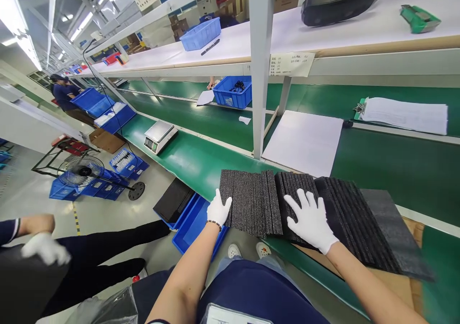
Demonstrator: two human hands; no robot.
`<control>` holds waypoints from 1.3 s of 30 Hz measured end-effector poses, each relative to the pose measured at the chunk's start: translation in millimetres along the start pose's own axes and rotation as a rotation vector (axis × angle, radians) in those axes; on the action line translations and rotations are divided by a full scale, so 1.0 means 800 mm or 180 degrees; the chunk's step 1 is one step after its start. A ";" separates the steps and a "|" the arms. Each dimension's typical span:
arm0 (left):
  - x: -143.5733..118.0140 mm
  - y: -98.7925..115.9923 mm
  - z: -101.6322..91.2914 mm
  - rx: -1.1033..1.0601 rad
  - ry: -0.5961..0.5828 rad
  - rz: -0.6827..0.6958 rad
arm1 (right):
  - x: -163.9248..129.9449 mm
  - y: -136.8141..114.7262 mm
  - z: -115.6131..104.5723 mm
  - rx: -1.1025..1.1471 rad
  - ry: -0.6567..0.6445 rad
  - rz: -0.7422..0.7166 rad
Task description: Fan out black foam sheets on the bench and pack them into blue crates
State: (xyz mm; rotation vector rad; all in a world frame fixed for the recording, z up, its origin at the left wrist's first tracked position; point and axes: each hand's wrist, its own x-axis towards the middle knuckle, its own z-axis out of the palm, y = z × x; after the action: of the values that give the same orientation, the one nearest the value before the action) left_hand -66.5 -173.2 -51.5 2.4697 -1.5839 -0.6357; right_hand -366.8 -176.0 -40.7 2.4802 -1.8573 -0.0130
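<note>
Hands in white gloves on a row of black foam sheets at the near edge of a green bench.

Head view: the left hand (218,209) presses its curled fingers against the left end of the foam sheets (251,202), grasping nothing; the right hand (311,219) lies flat on top, fingers spread and released. Beyond the fingertips lies a white sheet (305,142); left of them a scale (160,135); below the left hand a blue bin (194,225). Far left, a co-worker's gloved hand (45,248).

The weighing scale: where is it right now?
In the head view the weighing scale sits left of centre on the green bench, beyond the foam strips and left of the white upright post.
</note>
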 end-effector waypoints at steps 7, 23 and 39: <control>0.001 0.001 0.001 0.0053 -0.0069 0.0066 | 0.021 -0.044 -0.016 0.0172 -0.0575 0.0171; 0.006 -0.006 -0.008 -0.0347 -0.0369 -0.0115 | 0.012 -0.041 0.008 -0.0113 -0.0056 -0.0204; 0.014 -0.015 -0.010 -0.0447 -0.0420 -0.0019 | 0.046 -0.107 -0.006 0.0158 -0.0623 0.0261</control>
State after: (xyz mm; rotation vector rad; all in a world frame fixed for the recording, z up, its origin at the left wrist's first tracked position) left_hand -49.3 -179.0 -51.0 2.3752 -1.5186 -0.8955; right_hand -273.9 -186.7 -38.8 2.5141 -2.0563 -0.2173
